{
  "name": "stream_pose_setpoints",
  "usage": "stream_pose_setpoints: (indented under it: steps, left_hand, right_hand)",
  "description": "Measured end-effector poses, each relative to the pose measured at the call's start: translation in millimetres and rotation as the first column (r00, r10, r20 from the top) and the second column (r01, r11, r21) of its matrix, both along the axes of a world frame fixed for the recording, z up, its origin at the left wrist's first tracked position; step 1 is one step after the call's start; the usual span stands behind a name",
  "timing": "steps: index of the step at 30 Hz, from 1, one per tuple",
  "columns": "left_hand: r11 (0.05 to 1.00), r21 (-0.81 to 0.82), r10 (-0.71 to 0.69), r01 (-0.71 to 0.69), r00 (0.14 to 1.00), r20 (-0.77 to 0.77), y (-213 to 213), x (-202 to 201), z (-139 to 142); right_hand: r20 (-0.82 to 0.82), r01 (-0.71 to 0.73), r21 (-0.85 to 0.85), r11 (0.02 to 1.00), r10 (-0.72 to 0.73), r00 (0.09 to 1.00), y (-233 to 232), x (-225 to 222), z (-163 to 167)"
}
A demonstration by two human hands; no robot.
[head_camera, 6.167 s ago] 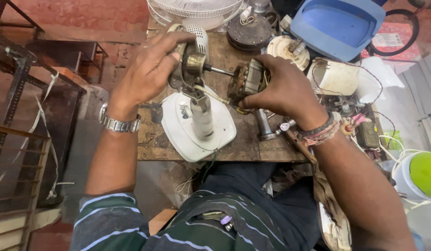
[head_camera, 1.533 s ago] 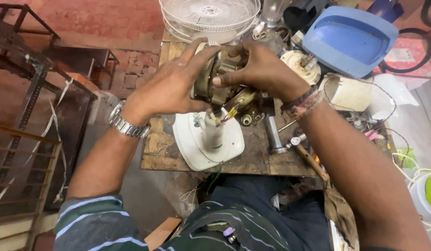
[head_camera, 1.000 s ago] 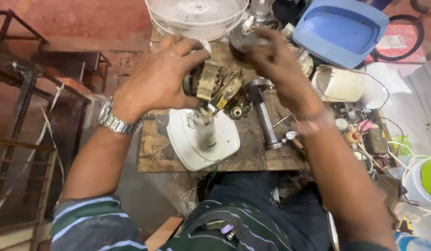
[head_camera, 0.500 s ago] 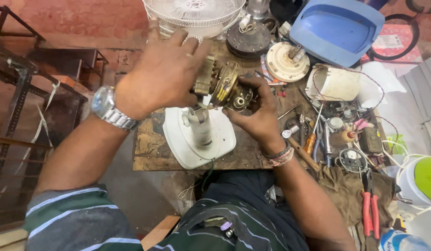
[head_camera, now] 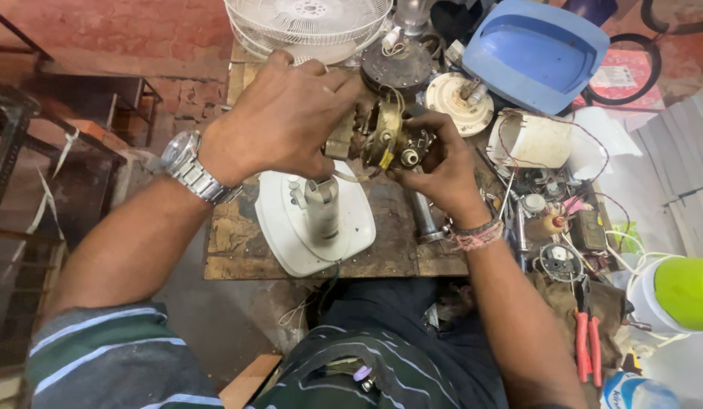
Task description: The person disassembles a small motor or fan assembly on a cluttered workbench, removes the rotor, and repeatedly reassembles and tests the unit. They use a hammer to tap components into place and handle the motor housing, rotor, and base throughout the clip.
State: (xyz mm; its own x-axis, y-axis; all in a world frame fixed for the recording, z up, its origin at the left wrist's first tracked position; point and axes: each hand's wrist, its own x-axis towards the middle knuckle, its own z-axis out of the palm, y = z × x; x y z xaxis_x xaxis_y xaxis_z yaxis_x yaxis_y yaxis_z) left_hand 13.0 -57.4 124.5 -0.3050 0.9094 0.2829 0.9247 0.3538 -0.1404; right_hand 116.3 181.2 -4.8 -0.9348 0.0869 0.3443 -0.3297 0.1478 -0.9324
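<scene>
Fan motor (head_camera: pixel 385 140) held up just above the white fan base (head_camera: pixel 315 220), over the wooden surface (head_camera: pixel 234 231). Left hand (head_camera: pixel 279 121) wrapped over its left side, grip pressed tight on the housing. Right hand (head_camera: pixel 435 163) cupping it from the right, grip pinching the front end. Wire fan guard (head_camera: pixel 310 23) beyond the base; blue lid (head_camera: pixel 537 53) well to its right.

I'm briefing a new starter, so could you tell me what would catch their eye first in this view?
Both hands meet at the centre: the left hand and right hand grip a brass-coloured fan motor above a white fan base on the worn wooden table. A blue plastic cover lies top right, red-handled pliers bottom right.
</scene>
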Motion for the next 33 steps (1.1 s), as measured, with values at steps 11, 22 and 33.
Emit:
stream_pose_setpoints:
  steps: [11,22,33]
  left_hand:
    - [0.997,0.075,0.038,-0.034,0.998,-0.057,0,-3,-11]
    - [0.991,0.109,0.078,-0.077,0.997,-0.005,-4,-11,-17]
    - [0.996,0.052,0.063,-0.067,0.996,0.067,-26,-29,-18]
  right_hand:
    - [0.015,-0.131,-0.216,0.967,0.137,0.99,14,-19,-21]
    - [0.105,-0.213,-0.208,0.955,0.238,0.966,10,-39,-9]
    - [-0.032,-0.14,0.254,0.957,0.153,0.988,-30,-37,23]
